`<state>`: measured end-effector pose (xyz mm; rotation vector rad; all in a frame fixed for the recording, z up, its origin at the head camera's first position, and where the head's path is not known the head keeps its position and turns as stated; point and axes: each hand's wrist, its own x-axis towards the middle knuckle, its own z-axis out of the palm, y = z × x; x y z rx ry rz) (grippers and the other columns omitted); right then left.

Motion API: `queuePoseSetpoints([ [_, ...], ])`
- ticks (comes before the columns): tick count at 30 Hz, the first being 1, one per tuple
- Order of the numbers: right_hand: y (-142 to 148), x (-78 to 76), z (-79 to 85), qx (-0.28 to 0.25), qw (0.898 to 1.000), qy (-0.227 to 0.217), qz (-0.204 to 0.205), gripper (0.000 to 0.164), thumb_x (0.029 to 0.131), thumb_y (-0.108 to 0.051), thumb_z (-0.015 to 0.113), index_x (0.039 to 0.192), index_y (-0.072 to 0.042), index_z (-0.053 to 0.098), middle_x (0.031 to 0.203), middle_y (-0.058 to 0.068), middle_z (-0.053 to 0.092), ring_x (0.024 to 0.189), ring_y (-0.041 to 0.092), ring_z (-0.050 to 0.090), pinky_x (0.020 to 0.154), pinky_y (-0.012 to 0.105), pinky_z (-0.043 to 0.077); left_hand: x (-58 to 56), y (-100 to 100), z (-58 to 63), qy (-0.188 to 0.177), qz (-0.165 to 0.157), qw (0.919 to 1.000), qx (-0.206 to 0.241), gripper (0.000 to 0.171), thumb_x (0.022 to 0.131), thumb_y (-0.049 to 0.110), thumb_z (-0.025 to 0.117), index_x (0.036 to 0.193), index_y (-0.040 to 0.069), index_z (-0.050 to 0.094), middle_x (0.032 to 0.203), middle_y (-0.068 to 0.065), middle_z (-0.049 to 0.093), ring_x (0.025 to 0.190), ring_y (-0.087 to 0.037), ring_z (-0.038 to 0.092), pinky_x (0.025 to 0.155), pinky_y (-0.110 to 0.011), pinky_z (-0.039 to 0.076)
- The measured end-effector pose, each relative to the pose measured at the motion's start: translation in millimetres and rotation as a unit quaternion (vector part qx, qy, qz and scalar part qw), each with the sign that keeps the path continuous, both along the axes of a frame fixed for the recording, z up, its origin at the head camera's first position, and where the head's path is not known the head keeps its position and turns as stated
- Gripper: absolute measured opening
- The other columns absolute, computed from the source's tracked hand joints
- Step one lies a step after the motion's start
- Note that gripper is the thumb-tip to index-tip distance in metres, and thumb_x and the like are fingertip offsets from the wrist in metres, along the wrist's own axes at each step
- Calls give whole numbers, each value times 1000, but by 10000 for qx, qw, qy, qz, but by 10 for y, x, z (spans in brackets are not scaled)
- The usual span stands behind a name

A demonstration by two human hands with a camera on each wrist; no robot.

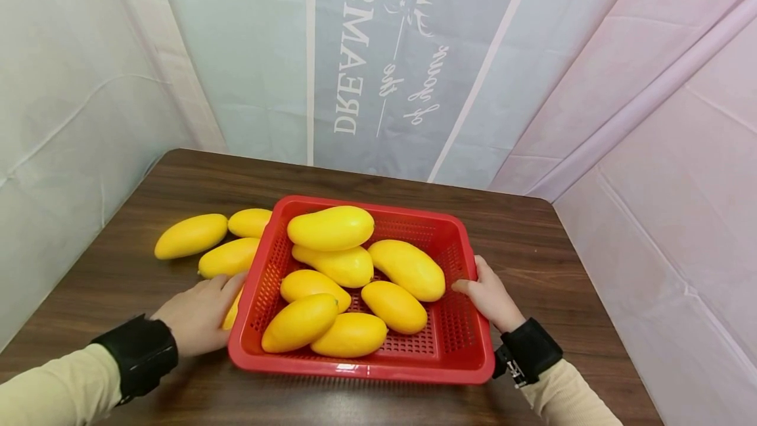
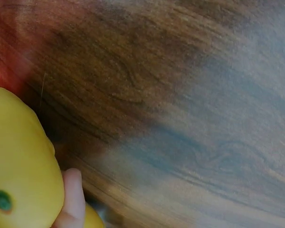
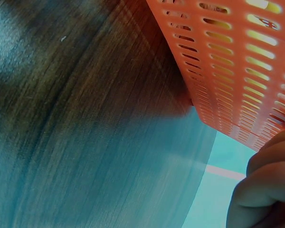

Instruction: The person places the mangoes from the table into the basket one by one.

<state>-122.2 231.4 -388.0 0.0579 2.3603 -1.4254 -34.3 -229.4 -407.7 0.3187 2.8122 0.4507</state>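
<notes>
I find the red basket (image 1: 426, 373) between my hands: right hand (image 1: 491, 294) gripping its rim; left hand (image 1: 198, 314) beside a loose mango (image 2: 23, 156), hold unclear. I judge: stiff plastic, weighted by mangoes (image 1: 408, 269) apt to roll; hold opposite rims level.

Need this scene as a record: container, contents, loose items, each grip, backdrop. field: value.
container: red basket, perforated walls
contents: seven yellow fruits visible
loose: three more fruits on the wooden table, left of the basket
left grip: holds a separate fruit beside the basket, partly hidden
right grip: holds the basket's right rim, thumb inside
backdrop: cloth with "DREAMS" lettering
</notes>
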Motion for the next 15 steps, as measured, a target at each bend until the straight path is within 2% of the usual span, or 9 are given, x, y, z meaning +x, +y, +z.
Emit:
queuePoseSetpoints([
  [3, 3, 0, 1, -9, 10000, -12, -18, 47, 92, -7, 56, 132, 2, 32, 122, 30, 55, 87, 32, 74, 72, 48, 62, -6, 3, 29, -15, 43, 9999, -102, 104, 69, 72, 70, 146, 8, 42, 111, -10, 61, 92, -23, 60, 78, -52, 58],
  [9, 7, 9, 7, -7, 10000, 2, 4, 48, 92, -7, 56, 133, 3, 32, 122, 30, 55, 88, 33, 74, 72, 48, 62, -19, -3, 101, 55, -13, 9999, -108, 100, 71, 70, 70, 144, 8, 44, 120, -14, 64, 98, -27, 64, 82, -56, 57],
  [15, 9, 7, 9, -7, 10000, 14, 29, 48, 92, -7, 56, 133, 2, 32, 122, 30, 56, 87, 33, 74, 72, 48, 62, -18, -39, 182, 107, -41, 9999, -118, 100, 72, 69, 70, 144, 5, 44, 121, -14, 64, 100, -26, 64, 83, -55, 57],
])
